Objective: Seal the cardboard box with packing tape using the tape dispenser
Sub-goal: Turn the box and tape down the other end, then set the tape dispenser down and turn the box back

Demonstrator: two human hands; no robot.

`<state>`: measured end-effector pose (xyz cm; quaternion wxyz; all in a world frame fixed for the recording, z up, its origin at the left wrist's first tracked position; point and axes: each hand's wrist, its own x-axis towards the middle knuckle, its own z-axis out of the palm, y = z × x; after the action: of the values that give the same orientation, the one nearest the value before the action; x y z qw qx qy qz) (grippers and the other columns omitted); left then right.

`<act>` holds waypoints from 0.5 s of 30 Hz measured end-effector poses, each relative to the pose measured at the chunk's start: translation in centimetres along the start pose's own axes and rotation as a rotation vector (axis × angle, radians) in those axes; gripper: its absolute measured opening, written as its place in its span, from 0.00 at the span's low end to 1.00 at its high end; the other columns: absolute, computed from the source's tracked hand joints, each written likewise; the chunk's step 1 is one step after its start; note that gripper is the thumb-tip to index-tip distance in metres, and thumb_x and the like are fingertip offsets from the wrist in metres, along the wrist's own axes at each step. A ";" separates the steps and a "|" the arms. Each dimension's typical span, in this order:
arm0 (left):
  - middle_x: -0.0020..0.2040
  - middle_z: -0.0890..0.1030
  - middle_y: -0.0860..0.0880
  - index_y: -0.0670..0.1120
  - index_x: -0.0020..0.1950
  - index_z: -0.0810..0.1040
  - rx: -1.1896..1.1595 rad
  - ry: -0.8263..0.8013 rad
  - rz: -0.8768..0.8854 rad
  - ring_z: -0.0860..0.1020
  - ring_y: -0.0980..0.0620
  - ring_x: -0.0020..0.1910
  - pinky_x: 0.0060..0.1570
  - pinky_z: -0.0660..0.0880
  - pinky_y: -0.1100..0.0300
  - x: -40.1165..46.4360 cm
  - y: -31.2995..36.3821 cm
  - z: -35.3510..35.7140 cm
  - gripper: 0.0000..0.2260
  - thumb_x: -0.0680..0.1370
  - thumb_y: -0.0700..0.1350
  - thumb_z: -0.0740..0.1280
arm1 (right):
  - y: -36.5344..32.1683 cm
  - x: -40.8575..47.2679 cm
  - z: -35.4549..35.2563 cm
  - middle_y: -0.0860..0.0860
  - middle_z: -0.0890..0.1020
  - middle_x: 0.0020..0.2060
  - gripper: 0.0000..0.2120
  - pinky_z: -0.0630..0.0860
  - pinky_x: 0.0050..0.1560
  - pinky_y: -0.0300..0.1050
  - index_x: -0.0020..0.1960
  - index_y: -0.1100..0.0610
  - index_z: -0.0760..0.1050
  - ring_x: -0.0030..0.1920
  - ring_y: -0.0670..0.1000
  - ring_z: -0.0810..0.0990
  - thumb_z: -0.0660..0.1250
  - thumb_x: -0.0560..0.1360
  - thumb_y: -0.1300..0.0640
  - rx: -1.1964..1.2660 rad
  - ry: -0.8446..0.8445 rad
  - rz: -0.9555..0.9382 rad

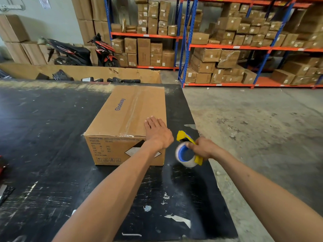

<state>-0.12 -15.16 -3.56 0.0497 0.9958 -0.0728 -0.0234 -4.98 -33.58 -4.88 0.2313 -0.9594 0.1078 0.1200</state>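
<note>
A closed brown cardboard box point(122, 116) printed "Glodway" stands on the black table point(52, 137). A strip of clear tape runs lengthwise along its top seam and folds over the near edge. My left hand point(157, 131) lies flat, palm down, on the near right corner of the box top. My right hand point(202, 148) grips a yellow tape dispenser point(187, 149) with a blue-cored roll of clear tape, held just right of the box and a little above the table.
The table's right edge point(206, 154) drops to a concrete floor point(262, 128). Dark items point(3, 180) lie at the table's left edge. Behind it stand a long open carton point(78, 72), two motorbikes point(83, 51) and blue-orange racks point(227, 46) of boxes.
</note>
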 end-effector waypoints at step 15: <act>0.69 0.71 0.37 0.41 0.71 0.69 0.001 0.229 0.287 0.67 0.38 0.69 0.72 0.60 0.46 -0.9 -5.2 -0.1 0.32 0.82 0.64 0.43 | 0.6 1.3 4.6 0.62 0.78 0.61 0.23 0.75 0.52 0.50 0.61 0.61 0.74 0.60 0.62 0.78 0.63 0.79 0.42 -0.207 0.130 0.128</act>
<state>-0.27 -9.92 -3.99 0.0601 0.9714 -0.2081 0.0974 -4.76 -32.10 -9.45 0.1154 -0.9750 0.1707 0.0828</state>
